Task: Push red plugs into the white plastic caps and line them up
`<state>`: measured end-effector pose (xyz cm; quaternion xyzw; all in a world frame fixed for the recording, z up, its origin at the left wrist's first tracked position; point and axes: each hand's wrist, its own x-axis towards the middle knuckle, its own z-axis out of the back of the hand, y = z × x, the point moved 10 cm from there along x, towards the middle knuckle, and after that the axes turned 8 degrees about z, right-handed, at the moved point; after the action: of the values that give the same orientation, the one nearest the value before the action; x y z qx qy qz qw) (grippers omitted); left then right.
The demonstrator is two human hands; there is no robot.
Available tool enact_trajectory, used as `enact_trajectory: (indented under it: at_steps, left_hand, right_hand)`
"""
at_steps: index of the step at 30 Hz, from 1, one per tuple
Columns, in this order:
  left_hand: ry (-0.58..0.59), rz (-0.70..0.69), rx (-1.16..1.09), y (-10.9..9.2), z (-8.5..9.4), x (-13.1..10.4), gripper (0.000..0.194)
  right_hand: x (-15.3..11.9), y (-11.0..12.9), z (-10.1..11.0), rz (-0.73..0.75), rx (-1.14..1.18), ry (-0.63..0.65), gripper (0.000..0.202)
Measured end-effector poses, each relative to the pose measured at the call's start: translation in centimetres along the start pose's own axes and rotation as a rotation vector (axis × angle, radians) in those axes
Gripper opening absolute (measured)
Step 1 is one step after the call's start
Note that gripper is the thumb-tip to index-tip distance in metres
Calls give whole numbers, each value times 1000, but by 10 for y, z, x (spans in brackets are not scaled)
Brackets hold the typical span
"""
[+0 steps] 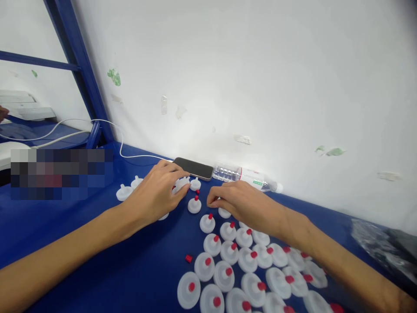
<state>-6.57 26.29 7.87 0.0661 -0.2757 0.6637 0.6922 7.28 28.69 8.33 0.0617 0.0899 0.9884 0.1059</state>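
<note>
My left hand (164, 184) reaches over a group of white discs without caps; its thumb and fingers are apart, close above them, and nothing shows between them. My right hand (233, 198) has its fingers curled and thumb pressed to them; what it holds, if anything, is hidden. A white disc (224, 213) lies partly under it. Between the hands stands a white disc with a red cap (194, 205). Many similar red-capped discs (224, 276) spread across the blue table toward the front right. Uncapped discs (124, 192) sit left of my left hand.
A black phone (193, 168) with a white cable and a clear bottle (249, 177) lie along the white wall. One loose red cap (188, 258) is on the blue table (140, 269). Clear plastic (378, 241) lies at right; a blue frame (87, 74) stands at left.
</note>
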Motion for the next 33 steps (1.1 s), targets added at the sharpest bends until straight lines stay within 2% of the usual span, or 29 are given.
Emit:
enact_trajectory:
  at_steps: [6,11,14,17,20,24,29,33]
  left_hand:
    - [35,14,11,0,-4,-3,34]
    - [55,18,29,1,-7,-3,34]
    - [38,14,24,0,-3,-2,30]
    - [-24,10,-3,-2,8,-2,34]
    - [-85,-26,-67,-10,17,-5,40]
    - [-140,-136,-168,-27,23,-13,40]
    - [-199,-203,-210,-40,29,-21,41]
    - [-200,-224,-227,-45,31,-24,42]
  right_hand:
    - [-1,3,0,22,13,-9,19]
    - [0,3,2,60,2,-42,30]
    - [0,2,7,64,-9,-70,29]
    - [-1,-1,21,12,-12,-169,17]
    - [-6,-3,40,-53,20,-326,5]
    - [-11,-4,55,-68,104,-502,5]
    - [-10,0,53,-16,236,-563,10]
    - [-14,1,55,-21,257,-617,8]
